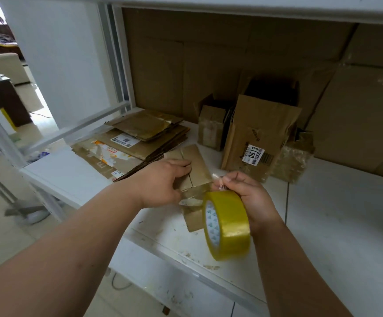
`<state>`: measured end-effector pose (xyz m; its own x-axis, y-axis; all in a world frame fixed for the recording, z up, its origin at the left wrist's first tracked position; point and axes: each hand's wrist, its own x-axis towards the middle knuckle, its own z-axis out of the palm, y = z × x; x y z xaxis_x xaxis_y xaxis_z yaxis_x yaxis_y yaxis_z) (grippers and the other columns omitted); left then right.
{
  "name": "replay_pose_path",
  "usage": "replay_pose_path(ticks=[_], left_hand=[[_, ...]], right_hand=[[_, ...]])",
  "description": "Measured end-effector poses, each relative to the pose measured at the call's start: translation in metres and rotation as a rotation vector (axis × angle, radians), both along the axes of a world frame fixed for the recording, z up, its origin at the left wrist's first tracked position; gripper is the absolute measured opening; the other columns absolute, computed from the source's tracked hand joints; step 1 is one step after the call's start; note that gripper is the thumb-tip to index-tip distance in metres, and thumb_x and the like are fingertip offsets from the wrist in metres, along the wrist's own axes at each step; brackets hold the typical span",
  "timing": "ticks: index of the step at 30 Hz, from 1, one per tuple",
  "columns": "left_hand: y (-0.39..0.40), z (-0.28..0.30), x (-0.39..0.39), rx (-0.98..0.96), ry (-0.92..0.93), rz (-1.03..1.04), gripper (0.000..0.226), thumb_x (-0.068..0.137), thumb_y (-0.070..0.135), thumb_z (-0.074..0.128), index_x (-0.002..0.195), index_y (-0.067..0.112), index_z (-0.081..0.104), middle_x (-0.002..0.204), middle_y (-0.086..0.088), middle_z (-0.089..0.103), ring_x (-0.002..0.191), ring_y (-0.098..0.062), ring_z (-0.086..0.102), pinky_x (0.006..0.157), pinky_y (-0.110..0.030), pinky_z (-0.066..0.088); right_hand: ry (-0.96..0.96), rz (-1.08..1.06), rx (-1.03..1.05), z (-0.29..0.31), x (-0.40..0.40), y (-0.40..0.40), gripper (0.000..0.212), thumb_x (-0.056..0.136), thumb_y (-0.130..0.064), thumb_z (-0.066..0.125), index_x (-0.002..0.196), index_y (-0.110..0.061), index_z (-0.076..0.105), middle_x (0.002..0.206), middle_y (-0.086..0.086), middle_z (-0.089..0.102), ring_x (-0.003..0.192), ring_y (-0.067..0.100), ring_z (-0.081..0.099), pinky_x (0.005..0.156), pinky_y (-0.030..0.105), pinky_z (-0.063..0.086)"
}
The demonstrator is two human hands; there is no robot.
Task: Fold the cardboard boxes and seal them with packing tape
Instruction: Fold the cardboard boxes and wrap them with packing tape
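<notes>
A small cardboard box point(196, 165) stands on the white shelf point(323, 225) with its two top flaps folded together. My left hand point(163, 181) rests on the box's left side, fingers laid over the flap seam and thumb down at its near edge. A strip of clear tape point(191, 200) runs from that near edge to a yellow tape roll point(228, 225). My right hand point(247, 197) grips the roll from behind, fingers curled over its top, just right of the box.
A pile of flattened cardboard boxes point(135, 143) lies to the left of the small box. Behind stand a small taped box point(211, 128), a larger leaning box with a label point(259, 140) and a tape-wrapped box point(294, 156). Cardboard sheets point(231, 53) line the back wall.
</notes>
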<state>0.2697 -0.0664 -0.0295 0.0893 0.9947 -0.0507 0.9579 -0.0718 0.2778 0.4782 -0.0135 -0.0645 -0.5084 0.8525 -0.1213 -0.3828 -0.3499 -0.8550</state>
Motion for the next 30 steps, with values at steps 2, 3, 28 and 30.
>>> replay_pose_path(ticks=[2,3,28,30], left_hand=[[-0.002,-0.002,-0.004,0.048,-0.018,-0.016,0.064,0.090,0.010,0.061,0.150,0.018,0.041,0.159,0.005,0.033,0.145,-0.009,0.026,0.100,0.004,0.000],[-0.002,-0.002,-0.006,0.074,-0.018,-0.019,0.062,0.091,0.004,0.057,0.149,0.020,0.043,0.158,0.005,0.036,0.144,-0.010,0.028,0.098,0.007,-0.002],[-0.025,0.034,0.065,0.146,-0.585,0.092,0.017,0.087,0.028,0.075,0.085,0.012,0.068,0.088,0.001,0.071,0.086,-0.013,0.065,0.074,-0.028,0.050],[-0.026,0.031,0.067,0.151,-0.571,0.094,0.018,0.088,0.030,0.073,0.084,0.013,0.067,0.093,0.001,0.072,0.091,-0.013,0.065,0.079,-0.030,0.051]], right_hand=[[-0.030,0.018,0.047,0.005,0.005,0.000,0.011,0.073,-0.011,0.063,0.079,-0.007,0.054,0.069,0.009,0.067,0.061,0.016,0.065,0.060,0.026,0.053],[-0.050,0.023,0.064,0.006,0.006,0.000,0.011,0.072,-0.012,0.063,0.079,-0.007,0.055,0.069,0.008,0.067,0.060,0.016,0.065,0.058,0.025,0.053],[-0.227,0.086,0.403,0.021,0.019,-0.013,0.009,0.077,-0.015,0.071,0.068,-0.017,0.072,0.075,0.006,0.068,0.077,0.013,0.063,0.081,0.032,0.046],[-0.267,0.031,0.406,0.018,0.020,-0.014,0.012,0.082,-0.006,0.068,0.074,-0.013,0.074,0.086,0.018,0.071,0.086,0.022,0.066,0.090,0.042,0.049]])
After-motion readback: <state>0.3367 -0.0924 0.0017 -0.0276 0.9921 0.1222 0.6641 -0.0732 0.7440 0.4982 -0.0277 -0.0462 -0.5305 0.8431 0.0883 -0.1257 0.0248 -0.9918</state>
